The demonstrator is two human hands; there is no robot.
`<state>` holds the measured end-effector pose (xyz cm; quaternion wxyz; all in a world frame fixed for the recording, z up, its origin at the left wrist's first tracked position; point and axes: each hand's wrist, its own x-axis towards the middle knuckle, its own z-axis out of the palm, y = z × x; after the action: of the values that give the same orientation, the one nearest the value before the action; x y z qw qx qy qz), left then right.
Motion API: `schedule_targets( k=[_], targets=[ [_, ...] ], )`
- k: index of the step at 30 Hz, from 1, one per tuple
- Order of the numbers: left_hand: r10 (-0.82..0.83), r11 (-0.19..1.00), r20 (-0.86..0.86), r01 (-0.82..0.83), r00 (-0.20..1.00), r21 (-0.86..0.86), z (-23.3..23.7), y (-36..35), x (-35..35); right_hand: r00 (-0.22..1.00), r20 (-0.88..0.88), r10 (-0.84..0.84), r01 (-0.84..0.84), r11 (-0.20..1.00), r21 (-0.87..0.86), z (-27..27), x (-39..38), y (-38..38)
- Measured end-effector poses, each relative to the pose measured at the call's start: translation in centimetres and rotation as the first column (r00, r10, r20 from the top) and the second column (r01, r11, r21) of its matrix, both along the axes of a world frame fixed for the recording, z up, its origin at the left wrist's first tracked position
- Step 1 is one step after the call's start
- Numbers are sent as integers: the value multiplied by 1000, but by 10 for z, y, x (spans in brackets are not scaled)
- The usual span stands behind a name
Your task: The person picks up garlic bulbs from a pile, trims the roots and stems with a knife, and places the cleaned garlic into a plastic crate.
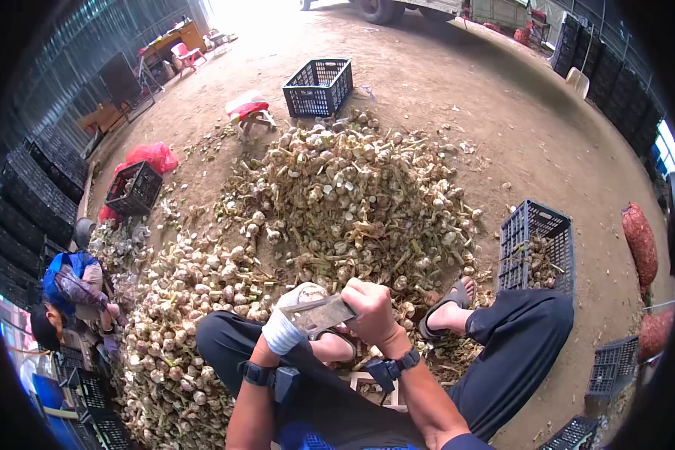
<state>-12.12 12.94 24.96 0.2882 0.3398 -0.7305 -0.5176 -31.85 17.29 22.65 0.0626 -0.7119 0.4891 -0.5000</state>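
The right hand [371, 307] curls tightly round a broad blade [316, 315], which extends from its fingers toward nine o'clock, before the gloved left hand [283, 324]; whether those fingers hold anything, I cannot tell. Piled garlic [352, 195] lies at twelve o'clock.

One head-worn camera looks forward and down

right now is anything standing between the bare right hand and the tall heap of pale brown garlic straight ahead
Nothing visible stands between the garlic heap and the right hand, whose flat grey metal blade points left.
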Motion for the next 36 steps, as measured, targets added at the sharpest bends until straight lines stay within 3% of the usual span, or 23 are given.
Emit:
schedule_targets(
  k=[2,5,9,10,11,12,14,15,16,17,18,20,23,26,28,29,30,32,35,36],
  targets=[
    [3,963,-96,23,995,270,-6,-2,1,999,-23,25,-25,1000,-1,-5,-2,0],
    [-120,985,30,115,992,126,7,-3,1,999,-12,30,-30,999,-16,-15,-1,-1],
    [-133,990,45,131,990,49,4,-3,1,999,-18,-46,47,998,42,-33,-7,0],
    [-226,913,232,289,946,-289,-4,-8,8,993,-25,-111,113,992,56,-52,-10,-3],
    [-232,692,427,457,874,-559,-9,-12,10,977,-86,-195,206,969,135,-73,-16,-4],
    [-210,977,275,208,938,38,3,0,1,964,-85,-250,262,945,197,-81,-20,-2],
    [-152,965,278,204,948,-167,-6,4,-2,918,92,-386,342,887,310,-95,-18,5],
    [-158,964,279,208,947,-162,-1,7,-7,857,302,-418,257,854,452,-109,-13,6],
    [-57,989,93,43,994,140,8,11,-14,743,486,-461,141,817,560,-121,-5,1],
    [103,891,-52,-69,993,449,13,13,-20,586,672,-454,-39,812,582,-117,5,-1],
    [102,893,-53,-68,993,445,13,14,-24,451,770,-450,-209,786,582,-101,13,-1],
    [303,851,-242,-147,922,504,13,17,-29,230,905,-357,-517,743,424,-75,23,6],
    [252,884,-365,-60,896,463,4,8,-25,-75,964,-255,-741,661,117,-58,38,8],
    [237,909,-386,-64,891,411,11,12,-25,-70,950,-304,-708,686,167,-30,39,11],
    [324,931,-485,-181,812,317,25,14,-31,-69,954,-292,-674,719,171,-34,31,8],
    [300,950,-434,-227,849,213,24,11,-24,24,964,-265,-615,756,223,-31,24,4],
    [302,946,-189,-318,934,-60,25,6,-20,119,962,-244,-550,791,269,-28,19,2],
    [307,799,65,-219,950,-560,28,4,-22,125,963,-240,-511,816,270,-26,12,3],
    [316,816,171,-175,933,-552,12,4,-22,341,914,-220,-386,854,350,-25,5,2],
    [327,821,202,-171,923,-544,14,5,-23,342,914,-219,-388,853,350,-16,3,3]
  ],
)
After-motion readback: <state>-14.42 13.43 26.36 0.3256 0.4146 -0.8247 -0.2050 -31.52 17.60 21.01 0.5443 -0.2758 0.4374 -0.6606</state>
